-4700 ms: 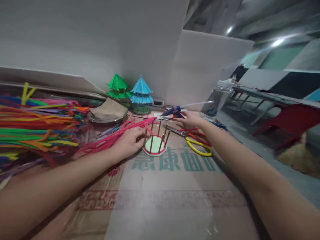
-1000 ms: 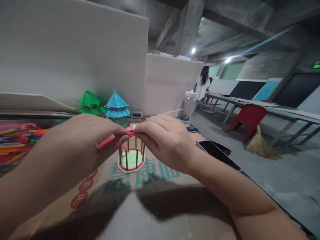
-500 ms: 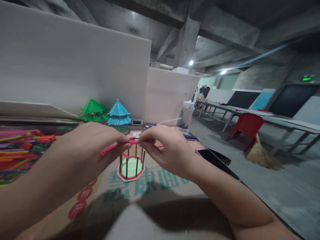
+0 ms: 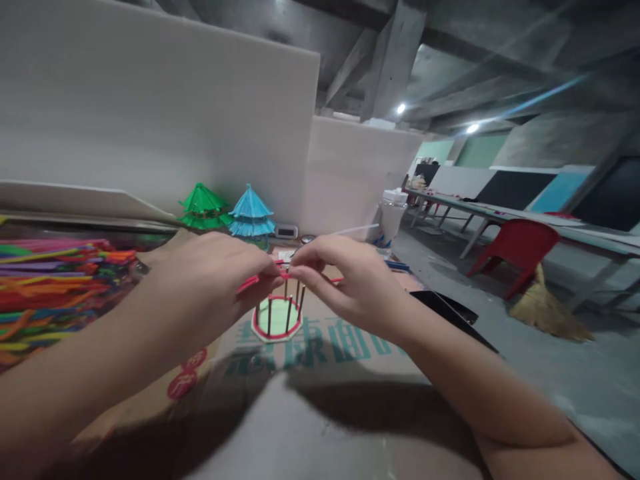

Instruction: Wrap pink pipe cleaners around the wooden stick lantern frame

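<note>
Thumb and fingers of my left hand (image 4: 215, 270) are pinched on a red pipe cleaner (image 4: 248, 283). Close beside them, my right hand (image 4: 353, 273) pinches the same red strip, its fingertips nearly touching the left ones. Below the fingertips stands a small model frame with a pale green octagonal base (image 4: 277, 321) edged in red. Several thin dark posts (image 4: 270, 317) rise upright from that base. My left hand hides part of the frame's left side and top. Whether the red strip touches the post tops, I cannot tell.
Bundles of coloured pipe cleaners (image 4: 55, 287) lie at the left. A green model roof (image 4: 203, 208) and a blue one (image 4: 251, 212) stand at the back by a white panel (image 4: 160, 113). Printed cardboard (image 4: 320, 393) covers the work surface. A red chair (image 4: 517, 250) stands farther right.
The camera view has shifted, so the scene sits further right and a little higher. Both hands keep their pinch on the red pipe cleaner, and their fingertips cover slightly more of the frame's left side.
</note>
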A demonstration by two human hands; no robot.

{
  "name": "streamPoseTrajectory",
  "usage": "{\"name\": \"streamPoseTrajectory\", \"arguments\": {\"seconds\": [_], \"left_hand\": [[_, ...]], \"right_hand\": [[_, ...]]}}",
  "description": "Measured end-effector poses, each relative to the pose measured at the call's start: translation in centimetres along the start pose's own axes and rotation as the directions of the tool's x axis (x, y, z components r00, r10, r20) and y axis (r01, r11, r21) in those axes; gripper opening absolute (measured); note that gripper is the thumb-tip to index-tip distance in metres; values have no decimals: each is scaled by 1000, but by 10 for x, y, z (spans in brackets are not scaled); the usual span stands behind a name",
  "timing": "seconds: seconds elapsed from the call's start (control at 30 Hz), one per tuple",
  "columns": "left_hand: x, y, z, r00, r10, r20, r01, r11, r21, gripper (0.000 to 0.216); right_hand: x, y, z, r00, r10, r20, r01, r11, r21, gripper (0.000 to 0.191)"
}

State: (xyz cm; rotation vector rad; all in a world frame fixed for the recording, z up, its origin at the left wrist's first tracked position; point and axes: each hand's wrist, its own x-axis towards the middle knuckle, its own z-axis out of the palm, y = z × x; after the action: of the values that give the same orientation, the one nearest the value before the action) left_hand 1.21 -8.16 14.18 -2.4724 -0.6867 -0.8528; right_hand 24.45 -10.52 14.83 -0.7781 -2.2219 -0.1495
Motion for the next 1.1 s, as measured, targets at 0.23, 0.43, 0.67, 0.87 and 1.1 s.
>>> {"name": "streamPoseTrajectory", "arguments": {"seconds": [0.23, 0.43, 0.67, 0.87, 1.1], "left_hand": [[2, 5, 3, 999, 33, -3, -33, 999, 18, 30], [3, -2, 9, 999, 30, 29, -30, 999, 10, 31], [8, -6, 14, 974, -147, 170, 146, 989, 16, 30], [4, -21, 11, 951, -181, 249, 218, 967, -132, 27], [1, -52, 24, 922, -13, 387, 127, 955, -269, 25]], "right_hand": [[0, 8, 11, 992, -127, 2, 125, 971, -203, 15], [0, 13, 14, 992, -123, 29, 127, 978, -168, 13], [1, 19, 20, 994, -82, 70, 92, 983, -162, 13], [2, 22, 23, 992, -21, 123, 41, 985, -167, 16], [2, 21, 31, 969, -19, 248, 80, 967, -240, 19]]}}
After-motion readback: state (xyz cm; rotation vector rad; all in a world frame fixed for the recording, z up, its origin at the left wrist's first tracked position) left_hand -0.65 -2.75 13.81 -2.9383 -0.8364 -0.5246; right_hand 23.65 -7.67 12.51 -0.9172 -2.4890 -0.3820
